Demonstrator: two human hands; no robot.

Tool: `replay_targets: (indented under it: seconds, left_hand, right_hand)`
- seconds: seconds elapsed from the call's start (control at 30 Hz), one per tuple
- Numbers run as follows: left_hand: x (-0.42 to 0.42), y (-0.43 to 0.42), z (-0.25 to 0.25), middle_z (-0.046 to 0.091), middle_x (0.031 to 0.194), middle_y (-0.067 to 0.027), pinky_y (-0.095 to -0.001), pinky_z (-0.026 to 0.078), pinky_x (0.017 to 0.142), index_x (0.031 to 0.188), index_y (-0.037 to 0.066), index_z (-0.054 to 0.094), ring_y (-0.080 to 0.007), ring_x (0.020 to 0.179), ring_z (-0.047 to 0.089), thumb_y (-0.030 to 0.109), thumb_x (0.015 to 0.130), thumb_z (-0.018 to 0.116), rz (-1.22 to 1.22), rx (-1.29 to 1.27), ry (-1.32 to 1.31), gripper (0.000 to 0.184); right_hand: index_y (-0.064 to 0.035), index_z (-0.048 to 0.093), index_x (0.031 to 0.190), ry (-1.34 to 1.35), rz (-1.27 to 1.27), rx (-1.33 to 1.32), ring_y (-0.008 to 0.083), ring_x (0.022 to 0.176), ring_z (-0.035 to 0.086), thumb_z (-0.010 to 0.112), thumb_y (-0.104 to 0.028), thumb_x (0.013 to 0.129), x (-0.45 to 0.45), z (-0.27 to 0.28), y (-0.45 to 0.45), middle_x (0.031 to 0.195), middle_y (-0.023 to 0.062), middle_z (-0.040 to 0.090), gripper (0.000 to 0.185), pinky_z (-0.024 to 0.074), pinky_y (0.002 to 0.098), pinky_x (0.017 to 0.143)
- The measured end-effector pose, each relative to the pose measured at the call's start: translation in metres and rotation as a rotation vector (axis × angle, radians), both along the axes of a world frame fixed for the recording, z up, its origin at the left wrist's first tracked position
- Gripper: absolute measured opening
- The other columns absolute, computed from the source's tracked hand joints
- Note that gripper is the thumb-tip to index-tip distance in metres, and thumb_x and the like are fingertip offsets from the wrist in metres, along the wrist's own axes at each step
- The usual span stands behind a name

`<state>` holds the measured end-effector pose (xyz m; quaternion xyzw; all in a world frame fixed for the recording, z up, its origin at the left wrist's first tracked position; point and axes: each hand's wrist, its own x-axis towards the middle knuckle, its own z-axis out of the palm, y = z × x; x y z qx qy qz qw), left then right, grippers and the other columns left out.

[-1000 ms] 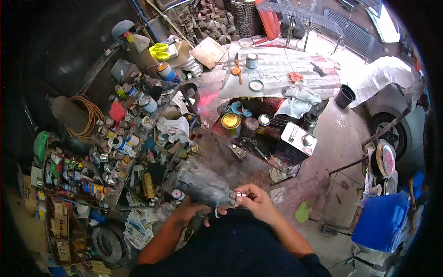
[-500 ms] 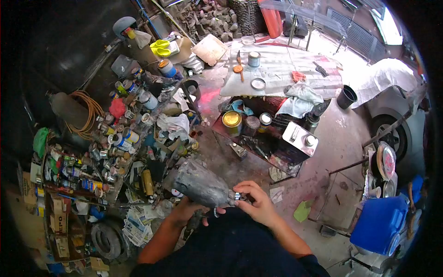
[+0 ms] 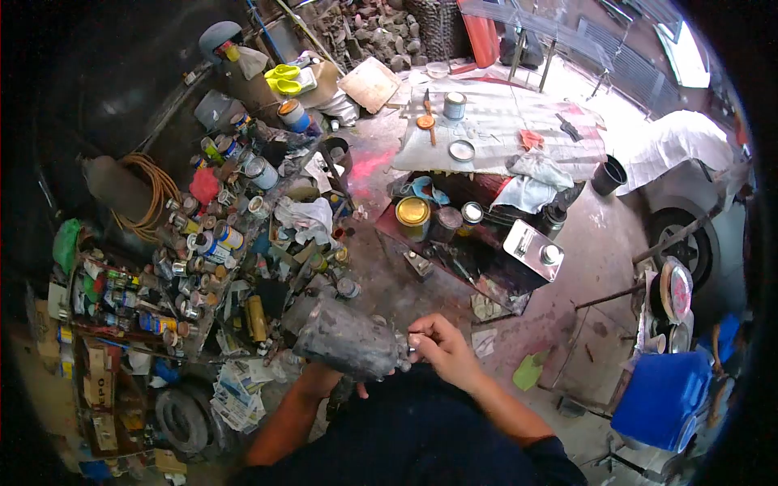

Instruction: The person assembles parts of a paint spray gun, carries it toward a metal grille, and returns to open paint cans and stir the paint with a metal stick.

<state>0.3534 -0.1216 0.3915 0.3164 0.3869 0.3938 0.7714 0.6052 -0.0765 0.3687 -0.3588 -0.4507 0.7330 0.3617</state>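
A paint spray gun with a large, worn dark-grey metal cup (image 3: pixel 344 338) lies on its side in front of my body, its fittings toward the right. From below, my left hand (image 3: pixel 322 379) supports it; most of those fingers are hidden behind the cup. My right hand (image 3: pixel 442 348) pinches a small metal fitting at the gun's right end between thumb and fingers, which largely cover it. Just beyond the cup stands a small grey can (image 3: pixel 348 287).
Paint cans and jars crowd the bench (image 3: pixel 203 243) on my left. Ahead, a low stand carries a yellow-topped can (image 3: pixel 412 212) and a silver rectangular tin (image 3: pixel 533 249). A covered panel (image 3: pixel 494 105) lies behind. At right are a blue jerrycan (image 3: pixel 660 401) and a car wheel (image 3: pixel 679 243).
The cup has turned slightly and shifted left. My right fingers have rotated around the fitting, now hiding the silver ring that showed between them. The view has shifted slightly.
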Motion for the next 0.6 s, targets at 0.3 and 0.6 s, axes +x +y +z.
replay_targets:
  seconds: [0.3, 0.6]
  left_hand:
    - [-0.067, 0.029, 0.000, 0.063, 0.128, -0.0237, -0.0338, 0.062, 0.050, 0.147, -0.001, 0.038, -0.0344, 0.106, 0.071, 0.067, 0.095, 0.051, -0.009, -0.021, -0.143, 0.087]
    - [-0.153, 0.053, 0.000, 0.061, 0.132, -0.0229, -0.0322, 0.062, 0.049, 0.152, 0.000, 0.031, -0.0339, 0.105, 0.072, 0.068, 0.092, 0.056, 0.011, 0.030, -0.171, 0.094]
  right_hand:
    - [-0.0035, 0.057, 0.124, -0.339, 0.136, 0.505, 0.0214, 0.094, 0.065, 0.074, -0.016, 0.092, -0.056, 0.028, 0.033, 0.108, 0.0104, 0.064, 0.038, 0.0529, 0.0344, 0.080]
    - [-0.0023, 0.060, 0.123, -0.421, 0.115, 0.718, 0.0284, 0.098, 0.067, 0.077, -0.014, 0.087, -0.140, 0.025, 0.063, 0.113, 0.0144, 0.065, 0.042, 0.0525, 0.0367, 0.085]
